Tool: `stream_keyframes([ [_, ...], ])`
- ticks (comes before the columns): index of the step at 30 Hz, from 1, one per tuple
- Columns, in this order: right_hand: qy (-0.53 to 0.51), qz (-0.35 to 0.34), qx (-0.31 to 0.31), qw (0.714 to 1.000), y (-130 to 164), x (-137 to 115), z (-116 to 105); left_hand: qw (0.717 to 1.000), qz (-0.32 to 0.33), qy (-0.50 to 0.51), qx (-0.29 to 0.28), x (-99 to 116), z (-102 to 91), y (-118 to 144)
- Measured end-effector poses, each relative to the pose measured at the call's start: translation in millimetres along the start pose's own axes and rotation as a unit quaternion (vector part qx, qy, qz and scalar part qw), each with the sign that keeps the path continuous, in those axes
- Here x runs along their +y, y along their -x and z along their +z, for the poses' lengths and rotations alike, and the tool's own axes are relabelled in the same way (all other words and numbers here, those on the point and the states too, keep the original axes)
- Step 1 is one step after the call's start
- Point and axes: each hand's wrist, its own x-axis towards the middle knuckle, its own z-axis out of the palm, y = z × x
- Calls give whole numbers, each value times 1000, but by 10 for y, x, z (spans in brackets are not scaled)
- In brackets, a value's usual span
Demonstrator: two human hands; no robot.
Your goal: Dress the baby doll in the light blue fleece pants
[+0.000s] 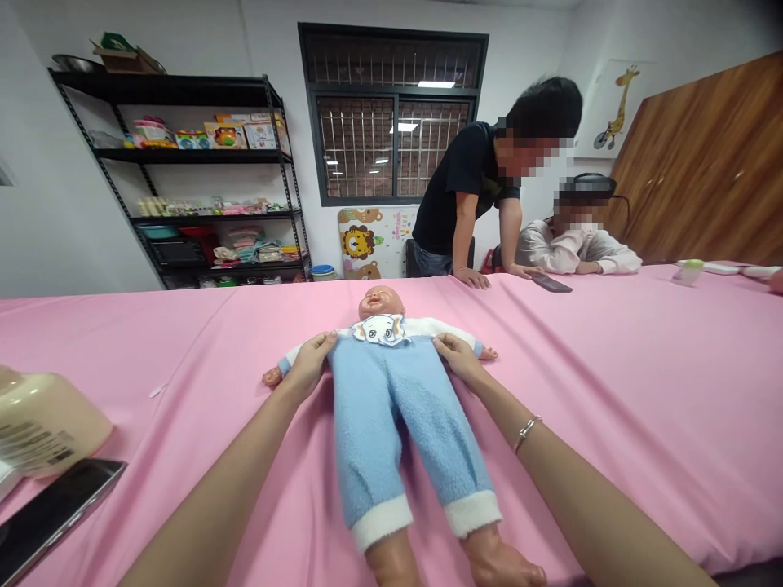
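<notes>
A baby doll (380, 302) lies on its back on the pink cloth, its head away from me and its bare feet toward me. It wears light blue fleece trousers (367, 416) with white cuffs, a top with white sleeves, and a white bib (382, 330) with an elephant face at the neck. My left hand (311, 363) pinches the trousers' upper edge on the left side. On the right side my right hand (457, 355) pinches the same edge, thumb and fingers closed on the fabric. A bracelet (527, 432) circles my right forearm.
At the left stand a cream-coloured bottle (49, 420) and a dark phone (55, 522). A person in black (465, 179) leans on the far table edge near another phone (550, 283); a seated person (568, 244) is beside them. Black shelves (183, 90) stand behind.
</notes>
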Motion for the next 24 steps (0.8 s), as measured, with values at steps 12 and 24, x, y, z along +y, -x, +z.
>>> stream_keyframes([
  [12, 274, -21, 142, 951, -16, 29, -49, 990, -31, -114, -71, 20, -131, 18],
  [24, 160, -155, -174, 959, 570, -1218, 443, 954, 93, -280, 58, -350, -62, -26],
])
